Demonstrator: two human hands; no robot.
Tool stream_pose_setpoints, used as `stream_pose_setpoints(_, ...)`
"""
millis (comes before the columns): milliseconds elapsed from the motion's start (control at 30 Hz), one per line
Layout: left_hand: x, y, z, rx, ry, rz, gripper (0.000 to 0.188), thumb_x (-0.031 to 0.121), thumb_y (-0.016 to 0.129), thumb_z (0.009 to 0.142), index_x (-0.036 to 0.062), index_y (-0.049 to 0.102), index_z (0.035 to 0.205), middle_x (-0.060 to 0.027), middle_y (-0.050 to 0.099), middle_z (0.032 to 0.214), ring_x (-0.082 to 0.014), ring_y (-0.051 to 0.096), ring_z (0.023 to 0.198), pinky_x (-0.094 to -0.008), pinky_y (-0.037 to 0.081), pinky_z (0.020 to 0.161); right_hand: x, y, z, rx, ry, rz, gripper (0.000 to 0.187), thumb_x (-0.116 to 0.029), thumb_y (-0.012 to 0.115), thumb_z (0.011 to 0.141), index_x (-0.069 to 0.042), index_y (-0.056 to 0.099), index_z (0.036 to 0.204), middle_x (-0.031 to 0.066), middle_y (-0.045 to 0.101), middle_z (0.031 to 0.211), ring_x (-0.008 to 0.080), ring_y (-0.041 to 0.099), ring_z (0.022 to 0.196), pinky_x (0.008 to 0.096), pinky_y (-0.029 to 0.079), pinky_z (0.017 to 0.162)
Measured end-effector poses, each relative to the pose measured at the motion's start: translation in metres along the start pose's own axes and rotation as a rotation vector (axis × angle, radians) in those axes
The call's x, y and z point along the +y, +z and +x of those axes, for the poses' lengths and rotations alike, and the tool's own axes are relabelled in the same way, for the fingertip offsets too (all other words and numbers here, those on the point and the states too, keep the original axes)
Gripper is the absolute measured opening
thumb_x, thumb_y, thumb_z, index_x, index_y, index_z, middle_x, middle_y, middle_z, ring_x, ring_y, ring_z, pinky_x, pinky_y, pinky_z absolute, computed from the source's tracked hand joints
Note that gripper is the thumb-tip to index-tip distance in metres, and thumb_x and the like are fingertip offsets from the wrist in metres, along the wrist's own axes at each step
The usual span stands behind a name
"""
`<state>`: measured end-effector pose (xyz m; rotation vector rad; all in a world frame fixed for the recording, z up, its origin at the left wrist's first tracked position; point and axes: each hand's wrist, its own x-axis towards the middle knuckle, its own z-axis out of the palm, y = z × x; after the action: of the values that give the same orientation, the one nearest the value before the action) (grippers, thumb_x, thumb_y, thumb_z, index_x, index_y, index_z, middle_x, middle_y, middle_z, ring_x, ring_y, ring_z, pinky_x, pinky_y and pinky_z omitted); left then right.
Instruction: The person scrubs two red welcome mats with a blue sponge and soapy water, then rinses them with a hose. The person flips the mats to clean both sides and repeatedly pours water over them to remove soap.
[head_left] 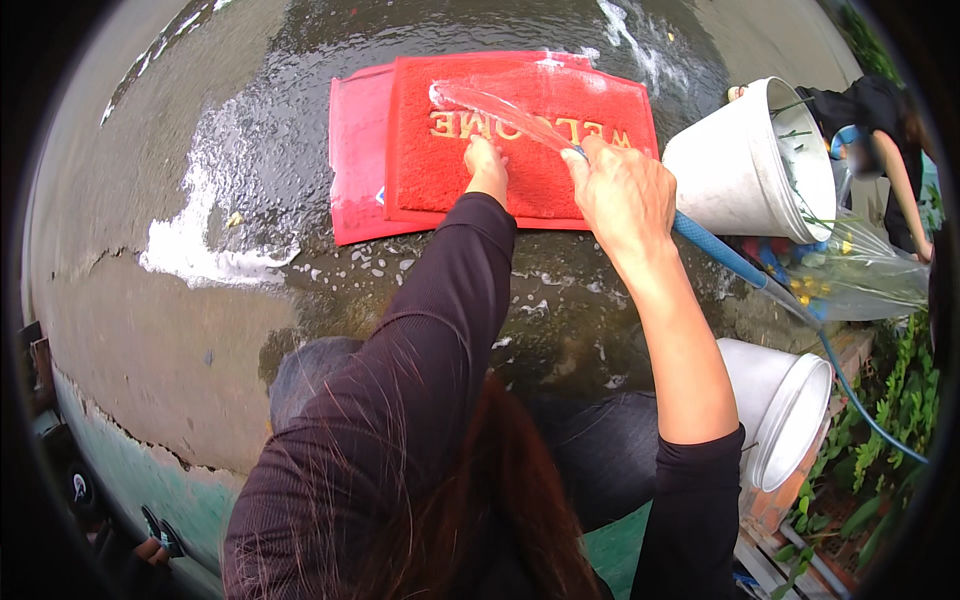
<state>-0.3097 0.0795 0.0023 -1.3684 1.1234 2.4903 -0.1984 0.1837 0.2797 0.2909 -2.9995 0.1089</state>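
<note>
A red doormat with gold lettering lies on the wet ground, over a smooth pinkish-red mat or backing that shows at its left. My right hand is closed around a blue hose, its thumb near the hose's mouth. A stream of water runs from there leftward across the doormat, ending in white froth at its upper left part. My left hand rests on the doormat just below the lettering, fingers apart, the thumb at its right side. Nothing shows in that hand.
White foam spreads over the concrete at left. A white bucket leans at right, with another white bucket nearer me. Plastic-wrapped flowers lie beyond, beside another person's arm. Green plants border the right side.
</note>
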Motion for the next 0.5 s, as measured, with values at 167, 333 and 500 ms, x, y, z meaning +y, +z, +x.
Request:
stream_pose_setpoints(167, 0.019, -0.002, 0.007, -0.018, 0.019, -0.074, 0.053, 0.042, 0.026, 0.097, 0.0050, 0.035, 0.133, -0.0130, 0.044, 0.132, -0.0279, 0.049, 0.114, -0.0464, 0.039, 0.094, -0.004, -0.005, 0.001, 0.047, -0.047, -0.008, 0.025, -0.030, 0.058, 0.084, -0.006, 0.064, 0.078, 0.0123, 0.063, 0.062, 0.0280, 0.064, 0.057, 0.0401, 0.049, 0.054)
stream_pose_setpoints(333, 0.036, -0.008, 0.025, -0.042, 0.078, -0.116, 0.053, 0.043, 0.026, 0.096, 0.0056, 0.036, 0.133, -0.0116, 0.046, 0.129, -0.0277, 0.050, 0.112, -0.0471, 0.038, 0.092, -0.005, -0.004, 0.004, 0.071, -0.027, -0.023, 0.024, -0.029, 0.059, 0.083, -0.006, 0.063, 0.076, 0.0123, 0.063, 0.062, 0.0289, 0.064, 0.058, 0.0411, 0.049, 0.054)
stream_pose_setpoints(500, 0.032, -0.010, 0.023, 0.041, 0.084, -0.101, 0.050, 0.042, 0.028, 0.096, 0.0035, 0.044, 0.124, -0.0110, 0.055, 0.115, -0.0273, 0.056, 0.099, -0.0451, 0.046, 0.079, 0.006, 0.001, 0.013, 0.082, 0.017, -0.043, 0.023, -0.028, 0.059, 0.083, -0.008, 0.063, 0.074, 0.0130, 0.063, 0.063, 0.0311, 0.064, 0.060, 0.0428, 0.049, 0.055)
